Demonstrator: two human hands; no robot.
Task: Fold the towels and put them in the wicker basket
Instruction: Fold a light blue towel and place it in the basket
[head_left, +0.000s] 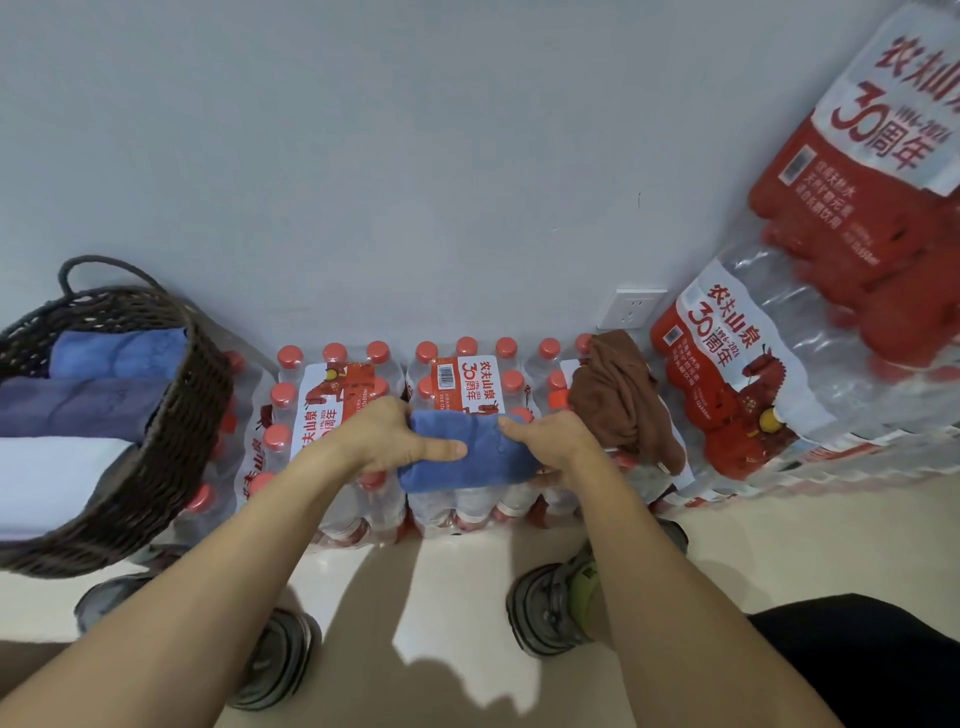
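Blue towel (475, 454) gripped by both hands atop water packs (462, 395) labelled "农夫山泉 30周年".

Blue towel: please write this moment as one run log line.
stage: folding | left hand: grips blue towel | right hand: grips it | brown towel: unfolded | wicker basket: holds folded towels

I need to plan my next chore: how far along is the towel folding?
Done: folded towels lie in the wicker basket. In hand: both the left hand and right hand hold a folded blue towel. Left: the crumpled brown towel.
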